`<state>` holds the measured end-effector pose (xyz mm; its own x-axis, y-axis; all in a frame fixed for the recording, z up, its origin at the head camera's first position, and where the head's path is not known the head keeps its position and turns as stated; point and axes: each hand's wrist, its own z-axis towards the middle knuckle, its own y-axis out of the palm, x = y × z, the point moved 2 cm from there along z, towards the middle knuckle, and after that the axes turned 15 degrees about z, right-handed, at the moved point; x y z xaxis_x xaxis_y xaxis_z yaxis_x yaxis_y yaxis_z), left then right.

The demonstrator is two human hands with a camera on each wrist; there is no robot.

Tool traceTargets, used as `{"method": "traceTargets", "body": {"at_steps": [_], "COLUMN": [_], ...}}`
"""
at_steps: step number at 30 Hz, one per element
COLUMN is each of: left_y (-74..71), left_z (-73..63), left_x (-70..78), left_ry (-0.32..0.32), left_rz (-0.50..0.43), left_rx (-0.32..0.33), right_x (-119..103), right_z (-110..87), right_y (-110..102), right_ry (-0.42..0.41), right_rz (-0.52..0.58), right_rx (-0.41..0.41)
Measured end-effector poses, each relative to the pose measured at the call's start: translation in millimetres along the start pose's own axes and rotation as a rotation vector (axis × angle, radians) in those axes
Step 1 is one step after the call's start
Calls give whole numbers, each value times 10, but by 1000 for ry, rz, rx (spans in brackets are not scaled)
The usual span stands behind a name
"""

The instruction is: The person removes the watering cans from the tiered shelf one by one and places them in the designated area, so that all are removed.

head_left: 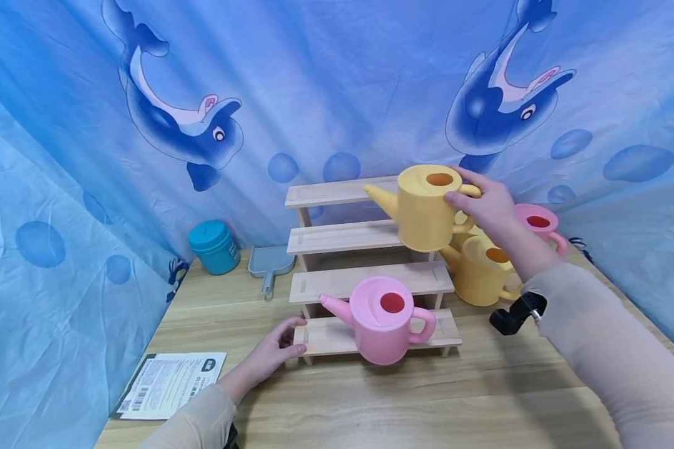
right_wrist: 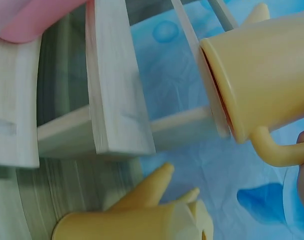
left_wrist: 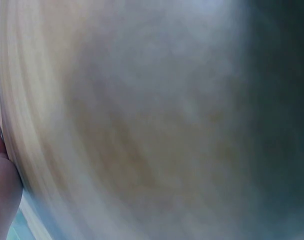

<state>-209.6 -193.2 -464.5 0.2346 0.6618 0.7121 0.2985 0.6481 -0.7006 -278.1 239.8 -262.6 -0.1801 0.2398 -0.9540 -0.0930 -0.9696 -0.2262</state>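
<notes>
A person's right hand (head_left: 485, 202) pinches a yellow can (head_left: 425, 215) at its handle side, thumb against the body near the rim, holding it raised by the right end of a four-step wooden stand (head_left: 337, 280). The relation that counts: the can lies directly left of that hand, its long axis running roughly left to right, spout (head_left: 384, 201) leftward and handle rightward, alongside the upper steps. It appears nearly upright; whether its base touches a step cannot be told. The right hand is much the nearer to it. The left hand (head_left: 272, 354), well apart at the near left, holds the left end of the lowest step with curved fingers and thumb. On that step stands a pink can (head_left: 383, 333), spout also leftward, its base overlapping the near edge in the head view. On the wooden surface (head_left: 415, 405), right of the stand and below the right forearm, a second yellow can (head_left: 480, 274) stands upright, with a second pink can (head_left: 533, 215) farther right, partly hidden by the arm.
</notes>
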Motion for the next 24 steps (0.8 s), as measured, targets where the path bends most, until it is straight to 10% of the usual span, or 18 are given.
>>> {"method": "traceTargets", "body": {"at_steps": [24], "left_y": [3], "left_z": [13], "left_x": [-9], "left_ry": [-26], "left_rz": [-18], "left_rx": [-19], "right_x": [446], "right_z": [-337], "right_y": [-1081], "right_ry": [35], "right_rz": [374], "right_rx": [255]}}
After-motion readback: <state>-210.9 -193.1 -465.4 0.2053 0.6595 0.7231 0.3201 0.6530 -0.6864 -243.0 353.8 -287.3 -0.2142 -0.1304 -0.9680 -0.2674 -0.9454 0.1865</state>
